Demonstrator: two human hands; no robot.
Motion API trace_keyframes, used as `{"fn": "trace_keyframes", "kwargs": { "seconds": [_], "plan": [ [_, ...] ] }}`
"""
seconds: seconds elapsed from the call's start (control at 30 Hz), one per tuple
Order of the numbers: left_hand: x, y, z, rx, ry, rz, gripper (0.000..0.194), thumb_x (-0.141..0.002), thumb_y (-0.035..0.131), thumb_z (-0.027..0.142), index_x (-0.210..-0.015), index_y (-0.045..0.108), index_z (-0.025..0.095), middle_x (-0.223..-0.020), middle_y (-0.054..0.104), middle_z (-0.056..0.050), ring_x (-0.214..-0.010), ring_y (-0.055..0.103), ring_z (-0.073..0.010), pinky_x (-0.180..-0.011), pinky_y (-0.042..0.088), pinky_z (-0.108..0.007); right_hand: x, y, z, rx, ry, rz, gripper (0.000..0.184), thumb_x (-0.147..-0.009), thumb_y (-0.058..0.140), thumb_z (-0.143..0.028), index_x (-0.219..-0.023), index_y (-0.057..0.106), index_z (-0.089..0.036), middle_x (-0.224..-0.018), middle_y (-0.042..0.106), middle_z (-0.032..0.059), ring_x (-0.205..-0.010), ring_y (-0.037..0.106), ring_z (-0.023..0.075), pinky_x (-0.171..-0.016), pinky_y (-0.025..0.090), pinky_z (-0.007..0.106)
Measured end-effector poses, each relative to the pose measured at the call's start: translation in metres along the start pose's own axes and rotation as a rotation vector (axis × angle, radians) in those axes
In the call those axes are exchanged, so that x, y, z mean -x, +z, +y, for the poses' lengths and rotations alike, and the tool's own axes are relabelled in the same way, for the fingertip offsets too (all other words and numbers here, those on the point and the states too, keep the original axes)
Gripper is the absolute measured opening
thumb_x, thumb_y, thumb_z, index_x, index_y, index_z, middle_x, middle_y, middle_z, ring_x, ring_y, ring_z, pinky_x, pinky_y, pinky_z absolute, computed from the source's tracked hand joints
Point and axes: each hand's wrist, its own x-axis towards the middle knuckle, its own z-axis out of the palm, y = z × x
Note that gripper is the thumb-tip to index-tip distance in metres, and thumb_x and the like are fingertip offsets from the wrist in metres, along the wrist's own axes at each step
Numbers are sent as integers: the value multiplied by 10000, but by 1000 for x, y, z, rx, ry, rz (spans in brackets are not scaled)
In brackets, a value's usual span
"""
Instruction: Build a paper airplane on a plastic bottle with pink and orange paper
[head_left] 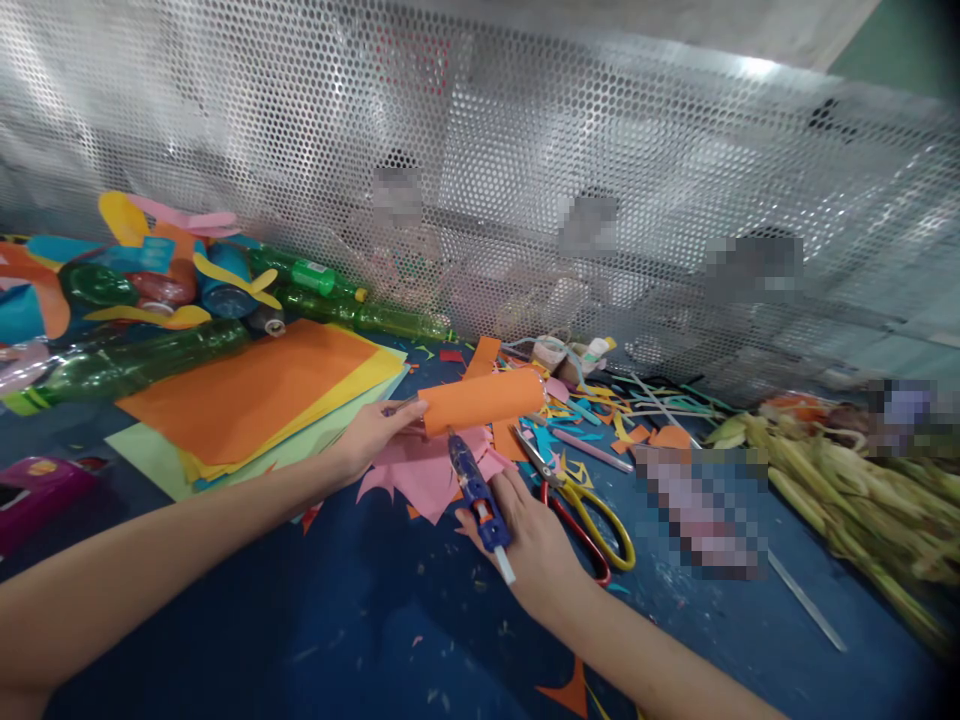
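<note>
My left hand grips the left end of a bottle wrapped in orange paper, held tilted slightly up to the right above the table. A shiny clear rim shows at its far right end. In my right hand is a blue hot glue gun, a white glue stick poking out of its back. Its nozzle points up at the lower edge of the orange wrap, close to my left fingers; whether it touches I cannot tell. Pink paper with cut points lies beneath. Scissors with yellow and red handles rest beside my right hand.
Stacked coloured paper sheets lie left, with green plastic bottles and paper-decorated bottles behind. Paper scraps litter the middle. Corn husks are at right. A perforated metal screen stands behind the table. A purple object sits far left.
</note>
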Motion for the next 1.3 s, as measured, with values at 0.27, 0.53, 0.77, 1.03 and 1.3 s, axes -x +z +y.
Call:
{"fn": "trace_keyframes", "kwargs": {
  "seconds": [0.27, 0.53, 0.77, 1.03, 1.3],
  "plan": [
    [-1, -1, -2, -4, 20, -23, 425, -661, 704, 425, -897, 652, 75, -789, 706, -113, -713, 660, -197, -735, 518, -311, -1, 1, -2, 15, 1, -58, 150, -897, 364, -299, -807, 432, -201, -752, 512, 48, -643, 544, 190, -510, 415, 286],
    [0, 1, -1, -55, 13, 18, 417, -641, 716, 422, -890, 664, 92, -762, 711, -93, -689, 661, -192, -702, 520, -292, 0, 4, -6, -1, -23, -66, 157, -893, 375, -309, -783, 414, -204, -727, 489, 30, -585, 517, 179, -487, 390, 280],
    [0, 1, 0, -44, 17, 18, 431, -635, 718, 423, -891, 658, 81, -765, 708, -109, -699, 662, -210, -724, 519, -328, 0, 0, -1, 8, 21, -50, 190, -899, 356, -315, -762, 426, -205, -715, 501, 42, -631, 531, 195, -510, 409, 288],
    [0, 1, 0, -24, 11, 25, 404, -652, 710, 412, -872, 651, 79, -782, 701, -116, -699, 653, -192, -732, 521, -314, -1, -11, 2, 15, 33, -41, 167, -887, 410, -285, -764, 484, -200, -721, 501, 50, -643, 533, 195, -516, 409, 284],
    [-1, -2, -3, -33, 33, 28, 419, -656, 704, 433, -876, 652, 80, -815, 701, -128, -709, 656, -199, -737, 526, -316, -2, -18, 6, 188, -153, -58, 161, -850, 403, -165, -788, 541, -219, -736, 534, 69, -724, 530, 219, -545, 413, 295]
  ]
}}
